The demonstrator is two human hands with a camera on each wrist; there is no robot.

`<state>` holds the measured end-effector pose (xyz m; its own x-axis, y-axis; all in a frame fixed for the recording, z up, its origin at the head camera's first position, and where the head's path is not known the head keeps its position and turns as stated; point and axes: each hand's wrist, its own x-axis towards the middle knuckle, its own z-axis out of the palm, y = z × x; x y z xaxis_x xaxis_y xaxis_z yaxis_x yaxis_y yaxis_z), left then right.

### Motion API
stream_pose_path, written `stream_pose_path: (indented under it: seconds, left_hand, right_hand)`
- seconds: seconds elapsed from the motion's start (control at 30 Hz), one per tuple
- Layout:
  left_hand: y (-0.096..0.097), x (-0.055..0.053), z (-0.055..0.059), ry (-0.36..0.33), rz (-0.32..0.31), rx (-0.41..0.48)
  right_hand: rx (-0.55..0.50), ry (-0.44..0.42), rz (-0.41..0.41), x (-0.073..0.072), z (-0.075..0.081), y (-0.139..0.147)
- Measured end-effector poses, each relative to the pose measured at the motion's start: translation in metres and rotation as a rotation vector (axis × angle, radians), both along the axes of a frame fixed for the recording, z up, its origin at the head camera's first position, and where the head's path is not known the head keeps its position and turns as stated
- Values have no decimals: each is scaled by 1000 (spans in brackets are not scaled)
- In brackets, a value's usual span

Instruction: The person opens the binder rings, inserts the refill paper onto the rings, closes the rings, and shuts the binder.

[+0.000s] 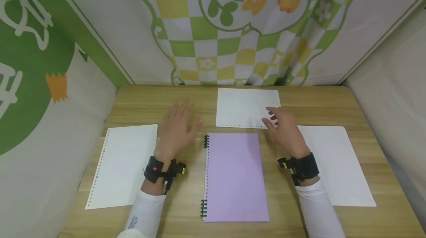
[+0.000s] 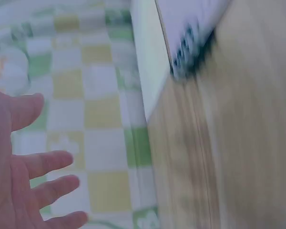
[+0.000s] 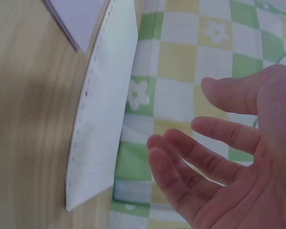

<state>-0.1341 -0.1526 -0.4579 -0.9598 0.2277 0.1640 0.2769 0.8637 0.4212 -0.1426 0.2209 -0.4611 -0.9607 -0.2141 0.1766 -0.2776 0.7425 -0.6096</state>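
Note:
A purple notebook (image 1: 235,179) with dark green ring clips along its left side lies in the middle of the table. Beyond it a lined sheet with punched holes (image 1: 244,106) lies crosswise. My left hand (image 1: 178,129), a little blurred, hovers with spread fingers between the notebook and the left punched sheet (image 1: 124,167); it holds nothing. Over the near right corner of the crosswise sheet hangs my right hand (image 1: 284,129), fingers loosely bent and thumb apart, with nothing in its grasp. In the right wrist view the punched sheet (image 3: 102,109) lies beside the bent fingers.
To the right lies another sheet (image 1: 336,167), partly under the right forearm in the head view. The wooden table (image 1: 179,216) ends at a checked green and yellow curtain (image 1: 213,53) at the back. Pale cloth walls (image 1: 392,71) stand on both sides.

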Motion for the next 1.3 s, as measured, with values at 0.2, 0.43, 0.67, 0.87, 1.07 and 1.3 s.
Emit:
stream_pose_path:
  seconds: [0.2, 0.43, 0.67, 0.87, 1.07, 1.3]
  left_hand:
    - [17, 34, 6, -22, -149, -12]
    - [32, 79, 6, -21, -252, -58]
    - [55, 140, -8, -122, -398, -100]
    - [68, 173, -24, -193, -455, -226]
    - [73, 181, -30, -206, -450, -251]
    - [71, 185, -30, -174, -477, -199]
  right_hand:
    - [-65, -50, 26, 13, -7, -1]
    - [-132, -145, 31, 33, -16, -1]
    - [-170, -276, 60, 56, -30, 1]
    - [-179, -323, 24, 72, -36, 1]
    - [-231, -331, 14, 80, -40, 1]
    - [-376, -416, -9, 83, -41, 0]
